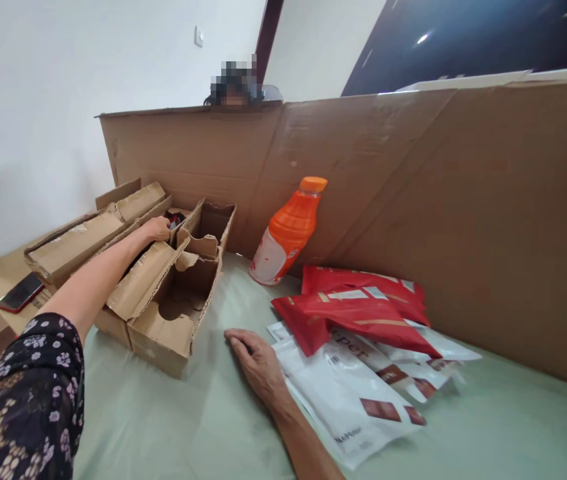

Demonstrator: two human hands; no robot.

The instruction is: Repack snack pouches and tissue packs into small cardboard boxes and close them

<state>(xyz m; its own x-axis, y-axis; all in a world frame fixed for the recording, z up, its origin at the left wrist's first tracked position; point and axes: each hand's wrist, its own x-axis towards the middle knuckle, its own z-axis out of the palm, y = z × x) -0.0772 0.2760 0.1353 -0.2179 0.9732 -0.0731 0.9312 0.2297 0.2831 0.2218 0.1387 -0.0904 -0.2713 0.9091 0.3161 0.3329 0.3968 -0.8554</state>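
Observation:
My left hand [156, 229] reaches into a long slot of the cardboard organizer [163, 347]. Its fingers curl down at the far end, by a small dark and red item [177, 219]. The fingertips are mostly hidden, so I cannot make out what they grip. On the pale green cloth rests my right hand [257, 365], loosely bent, with nothing seen in it. It lies just left of several white printed packets [343, 393] without holding them. Red packets [358, 307] lie on top of those.
An orange-capped bottle [290, 230] stands behind the packets, near a tall cardboard panel [463, 200]. A phone [20, 292] lies on cardboard at the left. Beyond the panel, the top of a person's head [234, 87] shows. The organizer's near right compartment has a round cutout.

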